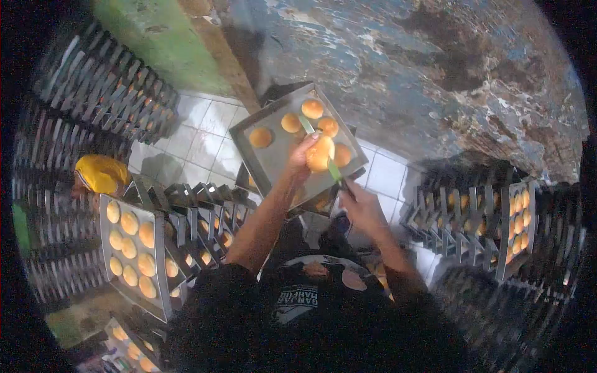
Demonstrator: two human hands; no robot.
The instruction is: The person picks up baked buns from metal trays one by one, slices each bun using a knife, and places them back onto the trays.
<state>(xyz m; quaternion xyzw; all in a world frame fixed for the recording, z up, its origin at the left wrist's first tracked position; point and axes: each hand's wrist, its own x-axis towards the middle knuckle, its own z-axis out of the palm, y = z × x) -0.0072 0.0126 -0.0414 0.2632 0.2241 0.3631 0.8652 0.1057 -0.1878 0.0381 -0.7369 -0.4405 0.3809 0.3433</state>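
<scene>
My left hand (303, 154) is closed around a round golden bun (319, 154), held above a metal baking tray (252, 133). In my right hand (364, 211) is a knife (335, 171) with a long flat blade that looks greenish. The blade crosses at the bun and its far end shows on the other side; whether it is inside the bun or behind it I cannot tell. Several more buns (313, 109) lie on the tray, one of them apart (260, 137) toward its left side. My forearms hide part of the tray.
Trays of buns (129, 248) stand on racks at left, with more racked trays (519, 224) at right. A person in a yellow top (102, 174) is at the far left. A worn, peeling surface (423, 74) rises beyond the tray, above white floor tiles (211, 133).
</scene>
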